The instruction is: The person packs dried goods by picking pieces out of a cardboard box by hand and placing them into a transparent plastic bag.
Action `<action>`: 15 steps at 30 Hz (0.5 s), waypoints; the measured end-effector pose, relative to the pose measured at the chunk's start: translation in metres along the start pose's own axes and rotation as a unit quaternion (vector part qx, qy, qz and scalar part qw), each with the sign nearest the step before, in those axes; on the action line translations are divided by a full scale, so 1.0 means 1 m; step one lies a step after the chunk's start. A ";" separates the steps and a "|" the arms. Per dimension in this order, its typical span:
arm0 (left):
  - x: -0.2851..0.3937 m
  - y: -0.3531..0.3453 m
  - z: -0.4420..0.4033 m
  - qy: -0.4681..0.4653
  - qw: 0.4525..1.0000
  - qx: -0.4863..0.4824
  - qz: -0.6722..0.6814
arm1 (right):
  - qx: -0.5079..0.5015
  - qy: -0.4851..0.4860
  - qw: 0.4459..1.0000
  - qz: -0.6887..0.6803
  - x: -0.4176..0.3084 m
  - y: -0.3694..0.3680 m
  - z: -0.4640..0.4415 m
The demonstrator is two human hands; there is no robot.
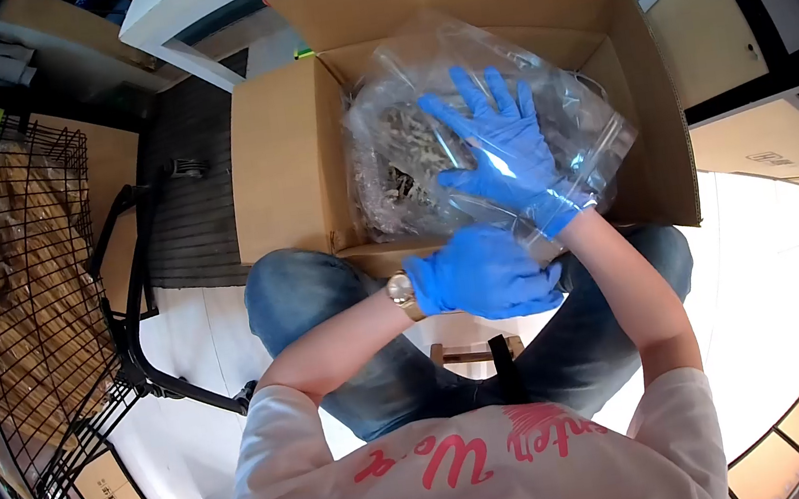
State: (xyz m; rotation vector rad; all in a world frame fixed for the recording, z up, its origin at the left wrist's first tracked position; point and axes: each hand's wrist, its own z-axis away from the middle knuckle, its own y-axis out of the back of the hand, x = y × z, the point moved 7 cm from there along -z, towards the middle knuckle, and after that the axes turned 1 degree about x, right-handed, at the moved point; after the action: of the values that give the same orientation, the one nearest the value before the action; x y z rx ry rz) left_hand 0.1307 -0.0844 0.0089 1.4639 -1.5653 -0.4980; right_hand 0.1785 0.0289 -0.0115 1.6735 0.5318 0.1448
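My right hand (508, 154), in a blue glove, is spread open with its fingers apart. It is in or against a clear plastic bag (597, 138), and film crosses its wrist; whether the whole hand is inside I cannot tell. Beneath lies a clear-wrapped bundle of pale greyish pieces (406, 148), inside an open cardboard box (277, 165). My left hand (483, 274), also gloved in blue with a watch (402, 292) at the wrist, is closed in front of the box. Its fingers are curled and slightly blurred, and what they hold is hidden.
The box rests before my knees, its flaps folded outward. A black wire basket cart (31, 247) filled with plastic-wrapped straw-coloured material stands at left. A white table (178, 21) is behind the box. Cartons (780, 149) line the right side, and a low wooden stool (464, 353) is beneath me.
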 end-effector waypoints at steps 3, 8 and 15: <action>-0.018 0.045 -0.010 0.045 0.997 0.055 -0.028 | -0.039 0.050 0.991 0.117 0.003 -0.015 0.005; -0.060 0.035 -0.008 0.124 0.990 -0.054 -0.033 | -0.052 0.162 0.978 0.118 -0.029 -0.038 0.041; -0.065 0.001 0.004 0.127 0.976 -0.166 0.057 | -0.097 0.224 0.970 0.004 -0.030 -0.029 0.062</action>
State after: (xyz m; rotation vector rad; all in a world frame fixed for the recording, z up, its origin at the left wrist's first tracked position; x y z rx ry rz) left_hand 0.1197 -0.0244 -0.0142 1.1280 -1.2846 -0.4586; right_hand 0.1684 -0.0376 -0.0448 1.4514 0.8201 0.5739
